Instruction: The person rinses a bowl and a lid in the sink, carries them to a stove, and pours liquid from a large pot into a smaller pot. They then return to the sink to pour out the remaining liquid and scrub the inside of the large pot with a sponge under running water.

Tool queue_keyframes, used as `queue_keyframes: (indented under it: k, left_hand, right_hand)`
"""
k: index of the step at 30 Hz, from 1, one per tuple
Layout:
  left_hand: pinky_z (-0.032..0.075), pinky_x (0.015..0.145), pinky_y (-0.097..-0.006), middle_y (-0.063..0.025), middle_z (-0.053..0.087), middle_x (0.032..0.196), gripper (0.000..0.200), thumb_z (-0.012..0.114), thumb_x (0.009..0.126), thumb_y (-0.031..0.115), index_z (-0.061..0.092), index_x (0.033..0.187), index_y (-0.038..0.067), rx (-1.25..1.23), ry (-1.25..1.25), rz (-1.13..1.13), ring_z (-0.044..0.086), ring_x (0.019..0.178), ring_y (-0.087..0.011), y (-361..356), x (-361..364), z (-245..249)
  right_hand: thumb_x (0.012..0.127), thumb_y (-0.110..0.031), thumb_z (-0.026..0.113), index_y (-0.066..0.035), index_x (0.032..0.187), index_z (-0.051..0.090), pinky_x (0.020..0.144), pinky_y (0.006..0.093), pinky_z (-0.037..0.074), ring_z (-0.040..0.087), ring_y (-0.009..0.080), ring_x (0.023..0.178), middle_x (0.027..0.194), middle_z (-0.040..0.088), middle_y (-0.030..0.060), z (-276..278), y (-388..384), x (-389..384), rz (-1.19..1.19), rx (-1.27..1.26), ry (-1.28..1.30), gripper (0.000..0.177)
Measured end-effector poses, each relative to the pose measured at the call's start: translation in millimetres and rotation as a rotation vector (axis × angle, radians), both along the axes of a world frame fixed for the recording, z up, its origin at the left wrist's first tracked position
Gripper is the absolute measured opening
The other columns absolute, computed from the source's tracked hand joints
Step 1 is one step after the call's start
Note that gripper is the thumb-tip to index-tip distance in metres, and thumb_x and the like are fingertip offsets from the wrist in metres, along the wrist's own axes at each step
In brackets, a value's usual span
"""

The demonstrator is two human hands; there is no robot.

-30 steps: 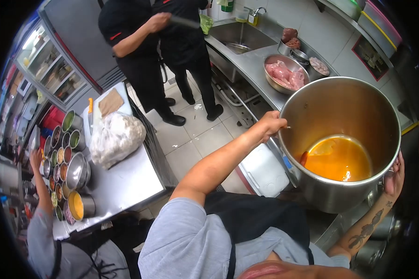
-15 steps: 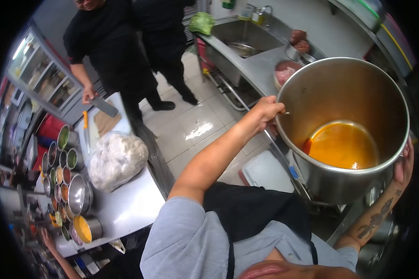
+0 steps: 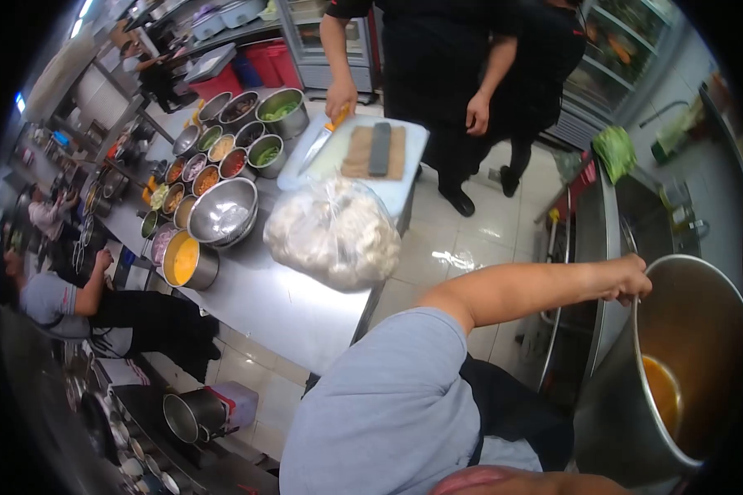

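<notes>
One large steel pot [image 3: 706, 330] sits at the right of the scene, tilted, just beside the edge of the steel sink counter [image 3: 600, 223]. I cannot tell whether anything supports it from below. One pool of orange liquid [image 3: 662, 396] lies in its bottom.

The left hand [image 3: 627, 282] is at the near rim of the pot. Its fingers [image 3: 636, 293] are curled tight over the rim and grip it, with the arm stretched out straight. The right hand does not show.

One steel table [image 3: 281, 305] stands to the left, well apart from the pot. On it:
- One clear bag [image 3: 334, 233] of white pieces, near the table's right edge.
- One white cutting board [image 3: 413, 161] at the far end, with one brown sheet [image 3: 357, 153] on it.
- One large empty mixing bowl [image 3: 223, 210], left of the bag.
- One round container of yellow sauce [image 3: 183, 260], at the left edge and touching the bowl.
- More than a dozen small round containers [image 3: 234, 162] in rows along the far left edge.

Two people in black [image 3: 437, 58] stand at the far end. One of them holds one orange-handled knife [image 3: 318, 142] on the board. One person in a grey shirt [image 3: 49, 297] works beyond the left edge.
</notes>
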State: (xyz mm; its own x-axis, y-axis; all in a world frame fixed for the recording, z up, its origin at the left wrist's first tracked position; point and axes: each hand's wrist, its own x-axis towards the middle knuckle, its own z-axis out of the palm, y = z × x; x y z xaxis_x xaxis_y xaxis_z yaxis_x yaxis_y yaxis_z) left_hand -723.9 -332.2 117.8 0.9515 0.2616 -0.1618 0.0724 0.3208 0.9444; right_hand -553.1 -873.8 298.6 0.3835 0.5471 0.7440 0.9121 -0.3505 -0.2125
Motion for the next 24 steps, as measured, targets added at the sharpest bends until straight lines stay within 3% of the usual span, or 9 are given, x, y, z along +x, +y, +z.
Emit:
queue_keyframes:
  k: [2,4,7,13,15,16,17,21,24]
  left_hand:
    - [0.030,0.030,-0.0256,-0.0092,0.056,0.062,0.019,0.062,0.068,0.008,0.055,0.085,0.003,-0.022,-0.040,0.015,0.056,0.046,-0.0162,32.1,35.1,-9.6]
    - [0.035,0.034,-0.0300,-0.0112,0.056,0.064,0.021,0.062,0.067,0.006,0.055,0.086,0.000,-0.041,-0.055,0.034,0.055,0.047,-0.0188,63.4,37.3,6.4]
    - [0.041,0.038,-0.0349,-0.0131,0.056,0.070,0.023,0.063,0.068,0.002,0.056,0.089,-0.003,-0.055,-0.038,0.064,0.054,0.048,-0.0215,97.7,31.1,32.4]
    - [0.046,0.056,-0.0342,-0.0093,0.058,0.077,0.018,0.059,0.072,0.003,0.058,0.090,0.001,0.224,-0.328,-0.009,0.056,0.071,-0.0218,158.9,99.3,-2.6]
    - [0.050,0.066,-0.0337,-0.0078,0.059,0.084,0.018,0.057,0.077,0.005,0.060,0.095,0.002,0.340,-0.493,-0.037,0.056,0.083,-0.0217,175.5,108.3,-4.6]
    - [0.052,0.056,-0.0331,-0.0096,0.059,0.082,0.017,0.057,0.077,0.004,0.058,0.093,-0.002,0.040,-0.063,0.054,0.060,0.071,-0.0214,171.7,113.5,24.2]
    - [0.053,0.053,-0.0338,-0.0123,0.059,0.080,0.019,0.056,0.076,0.007,0.056,0.092,-0.002,-0.109,-0.206,0.019,0.062,0.063,-0.0219,174.8,126.6,16.9]
    - [0.054,0.065,-0.0362,-0.0143,0.063,0.096,0.026,0.055,0.081,0.009,0.057,0.105,-0.002,-0.078,-0.145,-0.077,0.064,0.081,-0.0231,180.2,191.0,-2.3]
    - [0.050,0.060,-0.0389,-0.0157,0.060,0.086,0.024,0.060,0.071,0.009,0.058,0.093,-0.002,0.077,-0.163,0.013,0.060,0.076,-0.0238,184.8,221.1,-12.2]
  right_hand:
    - [0.089,-0.017,0.059,0.008,0.129,0.038,0.085,0.0347,0.052,0.060,0.0311,0.100,0.121,0.052,0.0230,19.0,52.7,-12.2,0.187,-0.049,0.226,0.052]
    - [0.088,-0.017,0.060,0.010,0.130,0.034,0.085,0.0366,0.052,0.059,0.0320,0.102,0.121,0.051,0.0242,19.6,102.6,-21.8,0.158,-0.042,0.128,0.056]
    - [0.087,-0.014,0.061,0.011,0.130,0.033,0.084,0.0386,0.052,0.059,0.0336,0.102,0.118,0.052,0.0257,24.3,106.2,39.2,-0.064,-0.443,-0.385,0.058]
    - [0.094,-0.025,0.047,-0.001,0.097,0.067,0.075,0.0357,0.053,0.064,0.0310,0.093,0.096,0.066,0.0195,-0.2,157.5,113.4,0.031,-0.226,-0.407,0.032]
    - [0.093,-0.024,0.048,-0.001,0.100,0.065,0.077,0.0359,0.052,0.063,0.0306,0.095,0.099,0.064,0.0191,-7.6,153.4,97.2,-0.066,-0.166,-0.218,0.030]
    - [0.093,-0.024,0.048,-0.001,0.101,0.064,0.078,0.0360,0.051,0.062,0.0304,0.096,0.100,0.063,0.0189,-17.4,167.8,104.8,-0.098,-0.094,-0.089,0.030]
    - [0.093,-0.024,0.049,-0.001,0.102,0.063,0.079,0.0361,0.051,0.061,0.0303,0.097,0.101,0.063,0.0187,-25.3,183.7,109.2,-0.101,-0.014,0.019,0.029]
    - [0.091,-0.024,0.051,-0.001,0.108,0.059,0.084,0.0365,0.048,0.059,0.0295,0.101,0.107,0.060,0.0179,-59.0,220.9,150.9,-0.031,0.234,0.300,0.030]
    - [0.090,-0.023,0.052,-0.001,0.112,0.056,0.087,0.0367,0.046,0.056,0.0290,0.104,0.111,0.057,0.0173,-90.1,256.1,202.1,0.040,0.268,0.349,0.032]
